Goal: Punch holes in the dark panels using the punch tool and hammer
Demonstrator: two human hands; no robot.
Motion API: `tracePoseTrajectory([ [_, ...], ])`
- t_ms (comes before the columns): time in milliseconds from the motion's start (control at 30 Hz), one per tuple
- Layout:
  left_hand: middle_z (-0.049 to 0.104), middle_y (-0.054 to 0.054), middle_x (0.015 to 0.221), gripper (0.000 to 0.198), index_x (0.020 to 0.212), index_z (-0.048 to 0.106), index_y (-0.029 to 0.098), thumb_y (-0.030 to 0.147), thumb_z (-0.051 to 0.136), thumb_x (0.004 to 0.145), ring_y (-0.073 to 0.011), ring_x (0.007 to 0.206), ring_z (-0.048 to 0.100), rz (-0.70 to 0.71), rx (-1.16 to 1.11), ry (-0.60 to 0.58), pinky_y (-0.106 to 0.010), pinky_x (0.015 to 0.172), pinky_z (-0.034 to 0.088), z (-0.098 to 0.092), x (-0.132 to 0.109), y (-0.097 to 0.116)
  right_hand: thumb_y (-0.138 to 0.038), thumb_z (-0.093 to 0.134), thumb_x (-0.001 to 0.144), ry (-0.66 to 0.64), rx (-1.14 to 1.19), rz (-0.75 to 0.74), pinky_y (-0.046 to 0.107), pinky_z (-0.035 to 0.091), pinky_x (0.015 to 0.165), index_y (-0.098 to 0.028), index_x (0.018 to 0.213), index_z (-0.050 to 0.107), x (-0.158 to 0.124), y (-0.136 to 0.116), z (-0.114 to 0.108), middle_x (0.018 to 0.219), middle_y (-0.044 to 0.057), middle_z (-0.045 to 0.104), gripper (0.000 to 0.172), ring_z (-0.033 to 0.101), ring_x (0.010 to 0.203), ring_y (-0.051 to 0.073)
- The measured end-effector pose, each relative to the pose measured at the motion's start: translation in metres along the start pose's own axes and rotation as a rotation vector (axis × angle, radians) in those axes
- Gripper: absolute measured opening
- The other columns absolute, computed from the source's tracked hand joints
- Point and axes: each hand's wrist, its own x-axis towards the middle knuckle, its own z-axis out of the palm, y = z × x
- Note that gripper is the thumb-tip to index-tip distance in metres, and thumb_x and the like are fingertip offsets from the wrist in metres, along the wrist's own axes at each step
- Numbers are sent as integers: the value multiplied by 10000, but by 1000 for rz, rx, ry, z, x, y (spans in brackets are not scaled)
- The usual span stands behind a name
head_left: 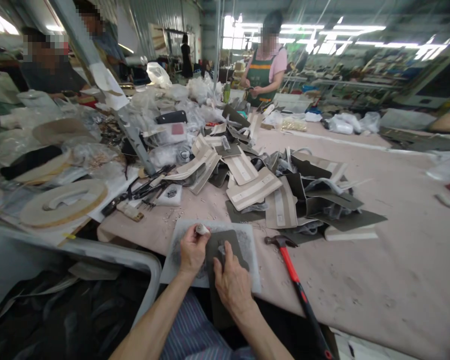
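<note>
My left hand is closed around a short, pale cylindrical tool, its round end pointing up; the exact kind does not show. Under my right hand lies a dark grey-green panel, its lower part hanging over the table edge toward my lap. The right fingers are stretched out on the panel, thumb apart, beside a small plastic-covered part. A worn white board lies beneath the panel. To the right rests a claw hammer with a red and black handle.
A heap of dark and beige panels spreads beyond the board. At left are a tape roll, hand tools and plastic bags. A grey bin of dark pieces stands lower left. A person in an apron stands across the table.
</note>
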Motion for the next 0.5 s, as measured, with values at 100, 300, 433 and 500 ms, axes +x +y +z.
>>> tracePoseTrajectory([
  [100, 748, -74, 918, 236, 955, 624, 163, 307, 697, 782, -209, 852, 721, -32, -95, -204, -325, 827, 574, 12, 5, 1, -377, 350, 1031, 69, 170, -17, 338, 511, 710, -135, 1383, 460, -1, 1, 2, 1092, 135, 651, 441, 696, 838, 244],
  [300, 742, -64, 884, 234, 929, 623, 158, 297, 727, 772, -201, 830, 722, -52, -142, -320, -315, 807, 573, 17, 6, -13, -403, 363, 1011, 272, 443, -103, 318, 484, 786, -178, 947, 602, -3, 17, 16, 1066, 111, 616, 335, 631, 908, 209],
  [433, 743, -67, 874, 279, 928, 621, 149, 312, 762, 751, -203, 829, 722, -99, -192, -380, -326, 823, 571, 10, 9, -10, -393, 397, 993, 307, 558, -38, 335, 464, 822, -187, 883, 591, 1, 18, 22, 978, 92, 618, 304, 604, 890, 208],
  [500, 741, -66, 865, 292, 921, 624, 146, 319, 775, 742, -201, 824, 720, -116, -207, -412, -332, 827, 572, 8, 11, -7, -406, 408, 986, 310, 638, 8, 345, 456, 827, -191, 890, 594, 2, 15, 23, 916, 76, 617, 300, 593, 870, 213],
])
